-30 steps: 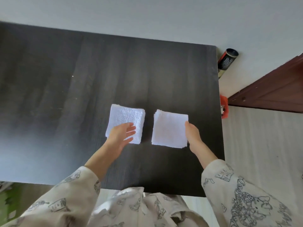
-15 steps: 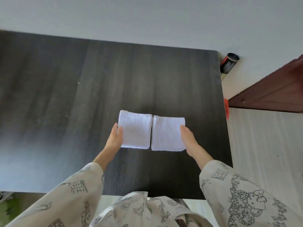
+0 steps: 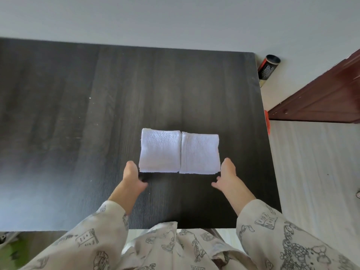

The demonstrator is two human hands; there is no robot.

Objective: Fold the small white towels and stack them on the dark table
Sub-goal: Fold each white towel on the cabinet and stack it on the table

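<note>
Both hands have just come off the cloth. The left hand (image 3: pixel 133 177) hovers at the near-left corner of the left towel (image 3: pixel 160 151), fingers relaxed, its grip released and grasping nothing. The right hand (image 3: pixel 226 177) mirrors it at the near-right corner of the right towel (image 3: pixel 200 154), also let go and empty.

A second ago the two folded squares lay apart with a hand on each. Half a second ago the hands pressed in from the outer edges. Now the towels sit side by side, inner edges touching along one seam, a little toward three o'clock of the worktop's (image 3: pixel 78 114) middle. I judge both folds done and the pair squared up, but one is not yet set on the other, so the stacking remains.

The towels are white terry, nubbly and soft, each a thick, nearly square pad with slightly ragged edges. The worktop is dark, matte, wood-grained and flat. Past its edge at one o'clock, a black and red cylinder (image 3: pixel 268 66) lies by the pale wall.
</note>
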